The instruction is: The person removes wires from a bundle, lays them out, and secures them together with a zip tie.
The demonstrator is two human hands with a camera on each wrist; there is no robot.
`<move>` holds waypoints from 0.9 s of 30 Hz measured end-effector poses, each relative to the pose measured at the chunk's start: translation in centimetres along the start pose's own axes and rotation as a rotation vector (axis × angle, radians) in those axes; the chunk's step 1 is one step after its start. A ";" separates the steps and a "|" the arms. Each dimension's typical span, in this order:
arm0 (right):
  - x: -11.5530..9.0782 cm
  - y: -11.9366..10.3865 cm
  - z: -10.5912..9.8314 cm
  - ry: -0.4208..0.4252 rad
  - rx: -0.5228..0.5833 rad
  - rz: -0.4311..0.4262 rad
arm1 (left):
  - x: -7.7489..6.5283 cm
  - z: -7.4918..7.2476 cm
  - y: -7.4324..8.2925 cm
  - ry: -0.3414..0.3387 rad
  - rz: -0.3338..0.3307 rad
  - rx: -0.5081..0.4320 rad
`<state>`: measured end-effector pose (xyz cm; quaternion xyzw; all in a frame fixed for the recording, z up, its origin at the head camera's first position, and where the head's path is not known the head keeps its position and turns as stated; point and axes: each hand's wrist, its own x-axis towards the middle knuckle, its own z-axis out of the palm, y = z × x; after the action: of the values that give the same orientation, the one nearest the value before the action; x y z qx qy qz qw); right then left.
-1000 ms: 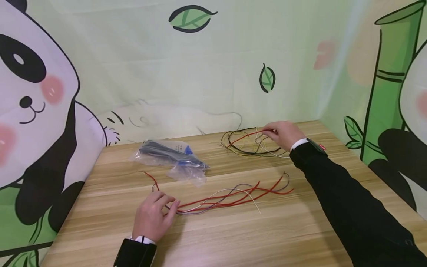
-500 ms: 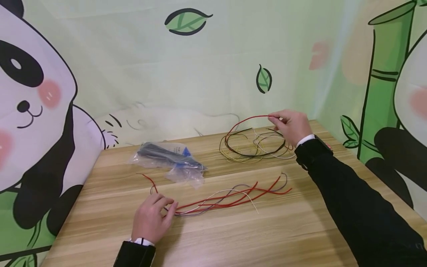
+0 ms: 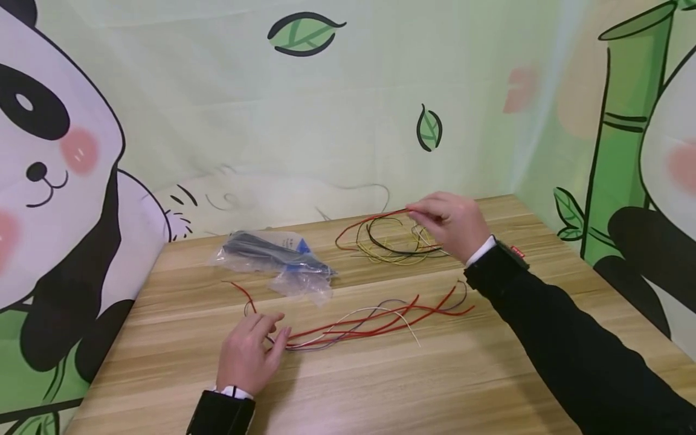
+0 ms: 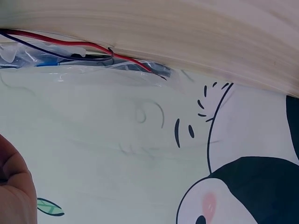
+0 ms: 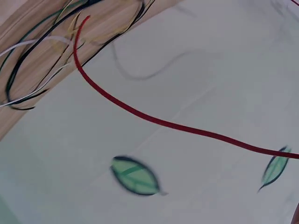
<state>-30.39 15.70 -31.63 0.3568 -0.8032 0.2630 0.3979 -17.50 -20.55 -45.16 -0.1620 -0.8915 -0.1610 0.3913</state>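
Note:
My right hand [image 3: 454, 223] pinches a red wire [image 3: 356, 225] between thumb and fingertips at the back right of the wooden table. In the right wrist view this red wire [image 5: 156, 120] arcs freely across the picture. Beneath it lies a loose tangle of black, yellow and white wires [image 3: 399, 261]. My left hand [image 3: 247, 353] rests low at the left end of a spread of wires, its thumb and index fingertips apart. Several red wires [image 3: 375, 332], a white wire [image 3: 370, 310] and a purple wire [image 3: 388, 301] run rightward from it.
A clear plastic bag [image 3: 274, 257] with dark contents and a blue patch lies behind the left hand. A fabric backdrop [image 3: 234, 115] with pandas, leaves and bamboo rises along the back and sides of the table [image 3: 380, 393].
My right hand lifted the red wire from the tangle, then swung it left and lower, so its loop reaches past the tangle's left side. My left hand stays in place.

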 end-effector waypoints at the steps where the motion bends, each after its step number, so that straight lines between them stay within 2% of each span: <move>1: -0.2 -0.8 0.5 -0.008 -0.002 -0.044 | 0.0 0.0 0.0 0.002 -0.007 -0.001; 5: -1.3 -3.8 2.5 -0.044 0.022 -0.209 | 0.0 0.1 0.2 0.012 -0.021 -0.016; 8: -2.3 -5.4 3.7 -0.072 0.061 -0.278 | 0.0 0.2 0.3 -0.008 -0.012 -0.030; 14: -3.7 -7.0 5.0 -0.057 0.125 -0.336 | 0.0 0.3 0.5 -0.020 0.073 -0.056; 18: -4.2 -7.1 5.1 -0.069 0.134 -0.367 | 0.1 0.1 0.4 0.013 0.084 -0.075; 21: -4.8 -6.9 4.8 -0.155 0.110 -0.378 | 0.2 0.1 0.3 0.047 0.065 -0.084; 23: -5.3 -6.6 4.7 -0.247 0.086 -0.376 | 0.2 0.0 0.3 0.071 0.054 -0.092; 27: -6.3 -6.1 4.5 -0.408 0.007 -0.375 | 0.2 0.0 0.1 0.068 0.059 -0.110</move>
<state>-24.93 11.11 -38.38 0.5464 -0.7857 0.1101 0.2683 -17.54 -20.43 -45.00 -0.2038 -0.8624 -0.2033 0.4163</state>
